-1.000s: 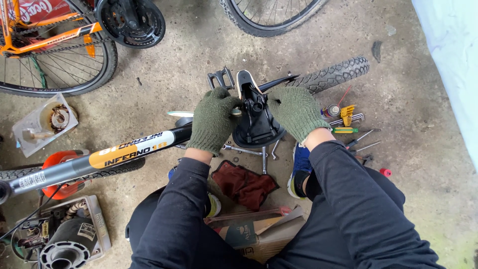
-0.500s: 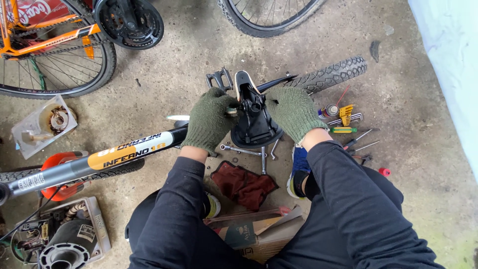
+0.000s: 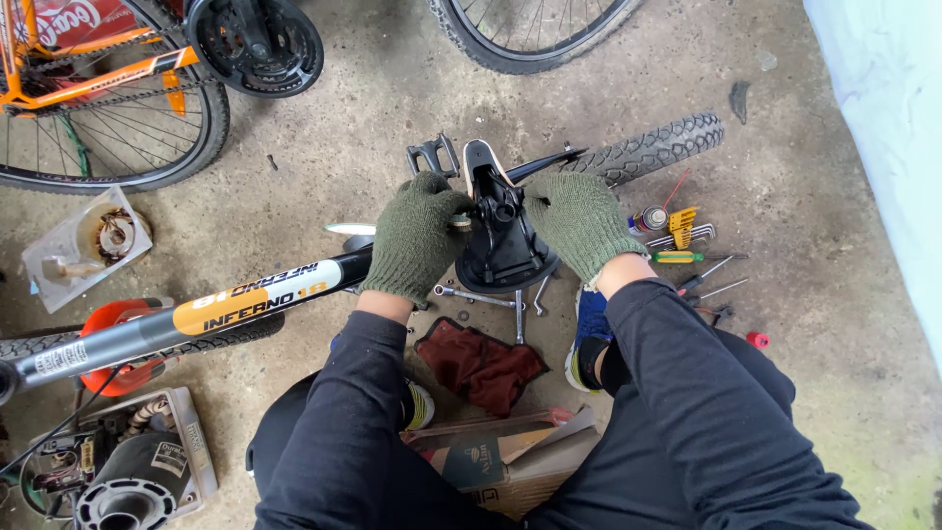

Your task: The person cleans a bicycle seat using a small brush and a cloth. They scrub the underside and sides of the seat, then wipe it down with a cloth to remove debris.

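While both gloved hands close on the black bicycle saddle from either side, the left hand grips its clamp and the right hand cups its edge, both arms bent inward. The saddle sits upturned at the bicycle frame, above a concrete floor. Three wheels lie around; one red rag, scattered wrenches.

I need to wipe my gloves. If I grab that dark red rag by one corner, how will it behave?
The rag lies crumpled in folds on the concrete floor, so it would probably hang limp. It looks light and thin, and unlikely to slide or roll when pushed, more likely to bunch.
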